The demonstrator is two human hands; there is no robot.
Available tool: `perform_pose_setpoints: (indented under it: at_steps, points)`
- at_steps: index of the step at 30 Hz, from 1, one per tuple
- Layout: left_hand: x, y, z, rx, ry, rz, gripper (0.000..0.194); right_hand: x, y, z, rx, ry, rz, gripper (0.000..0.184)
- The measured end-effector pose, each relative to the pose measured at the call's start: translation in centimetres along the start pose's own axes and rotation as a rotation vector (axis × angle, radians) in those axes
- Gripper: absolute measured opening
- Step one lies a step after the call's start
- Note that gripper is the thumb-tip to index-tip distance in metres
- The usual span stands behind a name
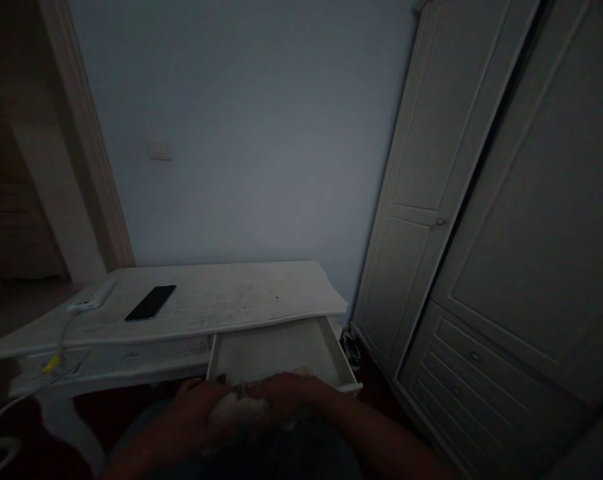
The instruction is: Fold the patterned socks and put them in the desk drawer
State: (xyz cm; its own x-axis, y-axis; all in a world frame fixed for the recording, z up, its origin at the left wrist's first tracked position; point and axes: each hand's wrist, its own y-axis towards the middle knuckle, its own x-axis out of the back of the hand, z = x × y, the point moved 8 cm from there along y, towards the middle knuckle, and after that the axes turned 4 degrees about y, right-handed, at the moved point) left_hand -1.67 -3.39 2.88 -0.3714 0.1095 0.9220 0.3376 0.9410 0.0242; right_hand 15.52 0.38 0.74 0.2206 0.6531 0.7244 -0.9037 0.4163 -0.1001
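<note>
The phone (151, 303) lies toward the table's (246, 287) left end, probably out of my way. My left hand (196, 407) and right hand (291, 395) curl round a pale bundle (238, 408) by the open drawer's (276, 347) front left corner, likely because it's floppy.

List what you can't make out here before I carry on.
All in the head view:
- Pale bundle held by the left hand and right hand: identity unclear, covered by fingers, dim.
- Drawer: front mostly hidden behind the hands.
- White cable: cut off by the left edge.
- Phone: screen too dark.
</note>
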Motion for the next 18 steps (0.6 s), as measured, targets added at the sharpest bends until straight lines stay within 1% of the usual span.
perform_pose_setpoints:
  at_steps: [1, 2, 3, 4, 5, 6, 7, 8, 9, 10, 11, 13, 15, 16, 18]
  points:
    - [-0.1, 0.1, 0.1, 0.016, -0.015, 0.013, 0.041, -0.4, 0.7, -0.4, -0.007, -0.009, 0.055, 0.075]
    - [-0.1, 0.3, 0.3, 0.024, -0.036, 0.009, 0.038, -0.3, 1.2, -1.1, -0.023, 0.012, 0.096, 0.069]
    - [0.0, 0.7, 0.7, 0.028, -0.054, -0.011, 0.036, 0.1, 1.6, -2.0, -0.047, 0.051, 0.105, 0.061]
    - [0.1, 1.1, 1.2, 0.035, -0.062, -0.048, 0.038, 1.1, 1.7, -3.1, -0.093, 0.080, 0.065, 0.053]
    - [0.3, 1.5, 1.7, 0.043, -0.055, -0.100, 0.040, 2.4, 1.5, -4.3, -0.160, 0.082, -0.023, 0.048]
    - [0.4, 1.8, 2.3, 0.050, -0.037, -0.167, 0.044, 3.8, 1.1, -5.6, -0.238, 0.052, -0.138, 0.050]
    - [0.4, 1.8, 2.8, 0.057, -0.016, -0.244, 0.048, 5.0, 0.4, -6.6, -0.314, -0.001, -0.253, 0.058]
    - [0.3, 1.7, 3.3, 0.065, -0.001, -0.317, 0.053, 5.8, -0.3, -7.2, -0.363, -0.060, -0.341, 0.071]
    - [-0.1, 1.4, 3.7, 0.074, 0.000, -0.382, 0.057, 6.0, -0.8, -7.3, -0.371, -0.110, -0.388, 0.084]
    - [-0.7, 1.1, 4.1, 0.083, -0.016, -0.437, 0.061, 5.5, -0.8, -7.0, -0.338, -0.145, -0.390, 0.093]
    - [-1.4, 0.6, 4.6, 0.100, -0.044, -0.479, 0.064, 4.5, -0.4, -6.5, -0.271, -0.171, -0.350, 0.095]
    - [-3.1, -0.2, 5.5, 0.153, -0.120, -0.534, 0.068, 1.7, 1.3, -5.1, -0.101, -0.252, -0.209, 0.083]
    - [-4.7, -0.9, 6.2, 0.211, -0.224, -0.556, 0.071, -0.8, 3.4, -4.0, 0.038, -0.365, -0.091, 0.070]
    - [-5.4, -1.1, 6.5, 0.235, -0.286, -0.553, 0.072, -1.5, 4.6, -3.7, 0.082, -0.420, -0.060, 0.065]
    - [-6.6, -1.3, 6.6, 0.250, -0.405, -0.531, 0.071, -1.8, 6.4, -3.6, 0.123, -0.498, -0.050, 0.057]
